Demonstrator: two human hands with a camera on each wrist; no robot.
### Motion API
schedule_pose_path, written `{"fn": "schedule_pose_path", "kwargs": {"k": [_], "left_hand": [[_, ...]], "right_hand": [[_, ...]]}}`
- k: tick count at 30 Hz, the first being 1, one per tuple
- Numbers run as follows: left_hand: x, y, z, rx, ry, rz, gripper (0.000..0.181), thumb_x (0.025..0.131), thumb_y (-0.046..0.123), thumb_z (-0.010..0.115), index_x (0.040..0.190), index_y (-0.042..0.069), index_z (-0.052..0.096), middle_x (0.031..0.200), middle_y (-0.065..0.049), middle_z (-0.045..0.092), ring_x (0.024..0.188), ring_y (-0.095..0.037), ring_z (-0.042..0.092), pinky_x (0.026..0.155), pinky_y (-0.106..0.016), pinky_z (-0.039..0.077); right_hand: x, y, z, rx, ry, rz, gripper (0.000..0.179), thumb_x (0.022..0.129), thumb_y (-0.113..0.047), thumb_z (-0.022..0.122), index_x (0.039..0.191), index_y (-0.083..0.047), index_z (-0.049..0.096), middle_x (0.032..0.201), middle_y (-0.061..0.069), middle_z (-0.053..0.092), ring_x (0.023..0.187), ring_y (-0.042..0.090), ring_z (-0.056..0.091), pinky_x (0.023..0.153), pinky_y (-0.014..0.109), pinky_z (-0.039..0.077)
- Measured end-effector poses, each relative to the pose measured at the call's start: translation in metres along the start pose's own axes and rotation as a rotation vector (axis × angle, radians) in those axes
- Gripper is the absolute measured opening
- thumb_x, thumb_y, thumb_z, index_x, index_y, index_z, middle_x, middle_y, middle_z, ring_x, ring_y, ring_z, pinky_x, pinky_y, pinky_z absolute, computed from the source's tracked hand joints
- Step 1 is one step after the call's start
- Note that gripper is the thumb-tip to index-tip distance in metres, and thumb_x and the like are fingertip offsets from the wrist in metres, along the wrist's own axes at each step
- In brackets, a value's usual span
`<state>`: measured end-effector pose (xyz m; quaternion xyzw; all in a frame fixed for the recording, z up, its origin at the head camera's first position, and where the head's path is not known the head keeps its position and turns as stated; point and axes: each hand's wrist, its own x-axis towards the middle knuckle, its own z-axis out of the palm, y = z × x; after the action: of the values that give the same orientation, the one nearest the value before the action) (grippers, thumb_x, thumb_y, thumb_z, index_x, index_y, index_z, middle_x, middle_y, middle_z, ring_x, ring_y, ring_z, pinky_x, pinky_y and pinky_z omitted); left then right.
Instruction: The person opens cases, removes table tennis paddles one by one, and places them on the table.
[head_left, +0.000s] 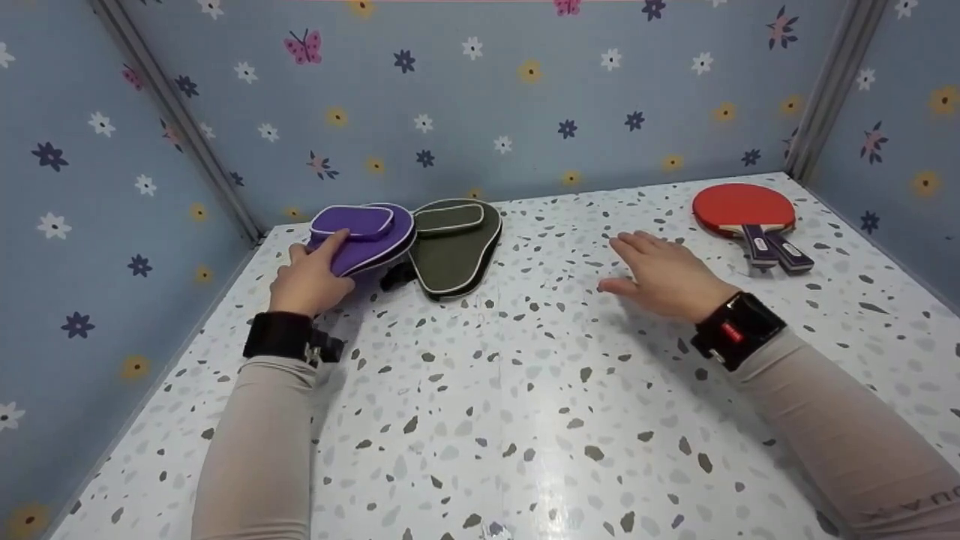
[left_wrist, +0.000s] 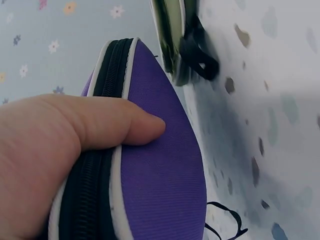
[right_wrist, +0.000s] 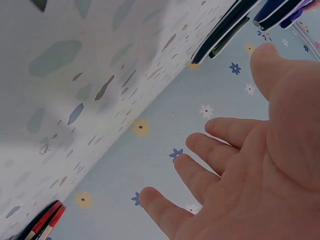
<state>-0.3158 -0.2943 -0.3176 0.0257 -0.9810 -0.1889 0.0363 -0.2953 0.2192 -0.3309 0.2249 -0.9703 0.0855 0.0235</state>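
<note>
My left hand grips a purple table tennis paddle case at the table's back left. In the left wrist view the thumb lies across the black zipper and white piping onto the purple fabric. That case looks tilted up off the table. Right beside it lies an olive green paddle case with white piping and a front pocket. My right hand hovers over the table, fingers extended, holding nothing. To its right, two table tennis paddles lie stacked, red rubber on top, their dark handles splayed.
A white speckled table fills the lower view. Blue walls with flowers and butterflies enclose it at the back and both sides, with grey corner posts. A black strap lies between the two cases.
</note>
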Motion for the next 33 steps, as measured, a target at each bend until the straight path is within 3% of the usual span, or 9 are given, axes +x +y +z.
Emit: {"fn": "schedule_pose_path", "kwargs": {"k": [8, 19, 33], "left_hand": [[-0.007, 0.031, 0.003, 0.025, 0.042, 0.101, 0.092, 0.094, 0.021, 0.068, 0.176, 0.034, 0.029, 0.160, -0.041, 0.031, 0.128, -0.064, 0.050, 0.102, -0.076, 0.044], [-0.013, 0.067, 0.016, 0.037, 0.041, 0.196, 0.090, 0.094, 0.018, 0.070, 0.174, 0.037, 0.034, 0.159, -0.034, 0.035, 0.126, -0.058, 0.053, 0.103, -0.073, 0.046], [-0.028, 0.112, 0.039, 0.063, -0.010, 0.310, 0.095, 0.089, 0.017, 0.077, 0.171, 0.045, 0.038, 0.156, -0.025, 0.041, 0.122, -0.047, 0.053, 0.104, -0.064, 0.047]], "right_hand": [[0.001, 0.000, 0.000, -0.003, 0.009, -0.011, 0.085, 0.113, -0.052, 0.058, 0.169, 0.006, 0.033, 0.172, 0.033, 0.032, 0.160, 0.053, 0.028, 0.127, 0.071, 0.024], [0.001, 0.002, -0.001, 0.009, 0.013, -0.003, 0.085, 0.113, -0.053, 0.058, 0.169, 0.006, 0.033, 0.173, 0.033, 0.031, 0.160, 0.054, 0.028, 0.126, 0.072, 0.023], [0.002, 0.003, -0.002, -0.001, 0.004, 0.001, 0.085, 0.113, -0.052, 0.059, 0.169, 0.005, 0.033, 0.173, 0.033, 0.030, 0.160, 0.054, 0.027, 0.126, 0.072, 0.022]]}}
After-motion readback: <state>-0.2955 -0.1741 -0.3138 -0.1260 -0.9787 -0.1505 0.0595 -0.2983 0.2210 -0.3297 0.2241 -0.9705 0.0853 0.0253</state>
